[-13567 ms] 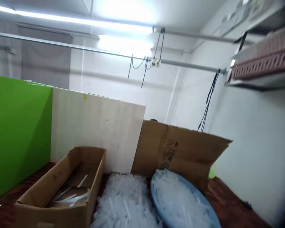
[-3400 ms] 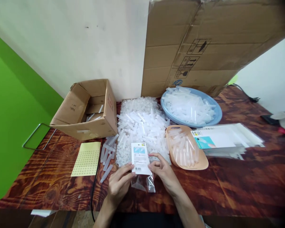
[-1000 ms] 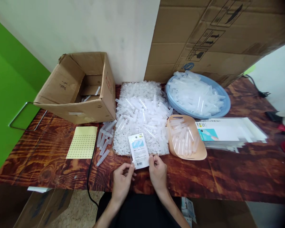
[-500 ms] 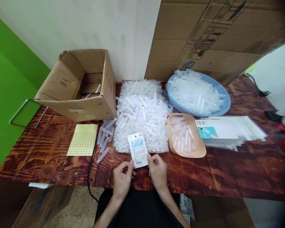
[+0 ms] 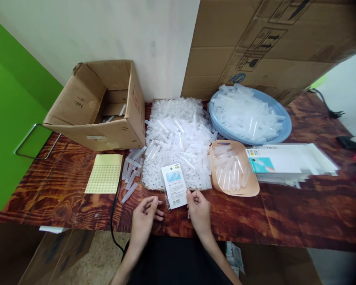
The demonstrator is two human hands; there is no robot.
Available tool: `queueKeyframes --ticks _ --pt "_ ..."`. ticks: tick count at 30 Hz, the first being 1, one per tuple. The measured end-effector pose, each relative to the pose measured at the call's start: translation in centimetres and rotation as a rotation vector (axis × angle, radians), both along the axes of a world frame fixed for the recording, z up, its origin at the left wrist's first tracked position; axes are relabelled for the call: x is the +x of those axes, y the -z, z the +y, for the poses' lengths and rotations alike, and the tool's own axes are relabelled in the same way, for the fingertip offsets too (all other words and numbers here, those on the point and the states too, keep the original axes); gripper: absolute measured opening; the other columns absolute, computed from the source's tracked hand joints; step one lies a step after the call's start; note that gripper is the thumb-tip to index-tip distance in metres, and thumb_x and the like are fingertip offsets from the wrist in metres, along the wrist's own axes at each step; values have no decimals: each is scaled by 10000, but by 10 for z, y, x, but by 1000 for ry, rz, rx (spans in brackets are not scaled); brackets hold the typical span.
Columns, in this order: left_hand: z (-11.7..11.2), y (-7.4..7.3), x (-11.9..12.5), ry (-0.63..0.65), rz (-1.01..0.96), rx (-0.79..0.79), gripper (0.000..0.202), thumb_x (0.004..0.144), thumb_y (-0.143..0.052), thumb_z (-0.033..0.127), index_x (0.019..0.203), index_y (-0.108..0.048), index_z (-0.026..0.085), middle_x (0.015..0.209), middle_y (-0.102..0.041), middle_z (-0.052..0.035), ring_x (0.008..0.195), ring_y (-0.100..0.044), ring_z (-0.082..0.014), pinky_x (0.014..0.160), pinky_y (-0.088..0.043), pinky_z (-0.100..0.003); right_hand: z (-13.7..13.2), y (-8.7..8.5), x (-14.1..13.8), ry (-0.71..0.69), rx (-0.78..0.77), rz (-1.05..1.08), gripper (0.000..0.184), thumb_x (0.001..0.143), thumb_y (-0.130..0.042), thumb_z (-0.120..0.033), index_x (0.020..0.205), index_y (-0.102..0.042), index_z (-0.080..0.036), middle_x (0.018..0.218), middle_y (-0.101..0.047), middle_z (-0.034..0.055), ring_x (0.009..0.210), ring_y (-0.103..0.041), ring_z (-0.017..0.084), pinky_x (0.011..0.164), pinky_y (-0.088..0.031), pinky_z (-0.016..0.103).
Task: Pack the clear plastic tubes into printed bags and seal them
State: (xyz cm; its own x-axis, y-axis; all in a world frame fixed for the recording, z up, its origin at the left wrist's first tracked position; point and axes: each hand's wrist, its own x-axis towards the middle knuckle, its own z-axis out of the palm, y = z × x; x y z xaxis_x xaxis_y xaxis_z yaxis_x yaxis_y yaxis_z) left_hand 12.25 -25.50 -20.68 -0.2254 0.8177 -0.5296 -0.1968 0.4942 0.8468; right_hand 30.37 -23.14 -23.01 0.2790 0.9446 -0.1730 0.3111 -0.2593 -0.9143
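My right hand [image 5: 199,210] pinches the lower right corner of a small clear packet with a white and blue printed card [image 5: 174,185], held just above the table's near edge. My left hand [image 5: 144,217] is off the packet, a little to its left, fingers loosely spread and holding nothing. Right behind the packet lies a big heap of clear plastic tubes [image 5: 176,138]. Several loose tubes [image 5: 131,174] lie left of the heap.
An open cardboard box [image 5: 99,107] stands back left, a yellow sticker sheet [image 5: 104,179] in front of it. A peach tray [image 5: 249,189] and a blue basin [image 5: 283,130] hold more tubes. A stack of flat packets [image 5: 290,163] lies right. Cardboard leans on the wall behind.
My left hand has let go of the packet and moved left and down. My right hand keeps hold of it. The view shifted slightly.
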Motion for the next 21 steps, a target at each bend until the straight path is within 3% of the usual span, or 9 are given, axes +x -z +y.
queueKeyframes --ticks 4,8,11,14,21 --pt "10 -7 8 148 -131 -52 536 700 -840 492 1053 -710 110 908 -771 -113 700 -720 -200 587 -627 -308 0 -1 0 -6 -20 48 438 950 -564 -543 660 -453 -234 463 -485 -63 347 -439 113 365 -325 222" --pt "18 -5 23 129 -215 -45 469 654 -879 464 930 -741 111 908 -765 -105 776 -703 -201 597 -599 -264 0 -3 1 -14 -30 89 454 945 -568 -566 658 -457 -232 470 -497 -61 335 -445 111 356 -335 220" --pt "19 -3 25 93 -234 -34 385 658 -887 441 804 -725 124 759 -718 -43 608 -594 -109 454 -441 -155 0 -5 2 6 -15 109 480 913 -591 -608 642 -475 -229 466 -514 -49 343 -447 113 349 -340 221" --pt "18 -3 22 73 -307 -70 378 649 -905 415 705 -664 129 638 -608 19 498 -410 -39 395 -238 -126 -2 -6 1 37 -8 152 482 890 -620 -616 641 -479 -229 463 -505 -53 350 -440 110 344 -336 217" --pt "13 -4 23 115 -467 -52 414 691 -883 434 659 -609 126 671 -522 27 525 -314 -43 439 -184 -164 -8 -9 2 70 -8 410 451 907 -659 -533 659 -444 -224 470 -435 -90 332 -389 73 337 -321 183"
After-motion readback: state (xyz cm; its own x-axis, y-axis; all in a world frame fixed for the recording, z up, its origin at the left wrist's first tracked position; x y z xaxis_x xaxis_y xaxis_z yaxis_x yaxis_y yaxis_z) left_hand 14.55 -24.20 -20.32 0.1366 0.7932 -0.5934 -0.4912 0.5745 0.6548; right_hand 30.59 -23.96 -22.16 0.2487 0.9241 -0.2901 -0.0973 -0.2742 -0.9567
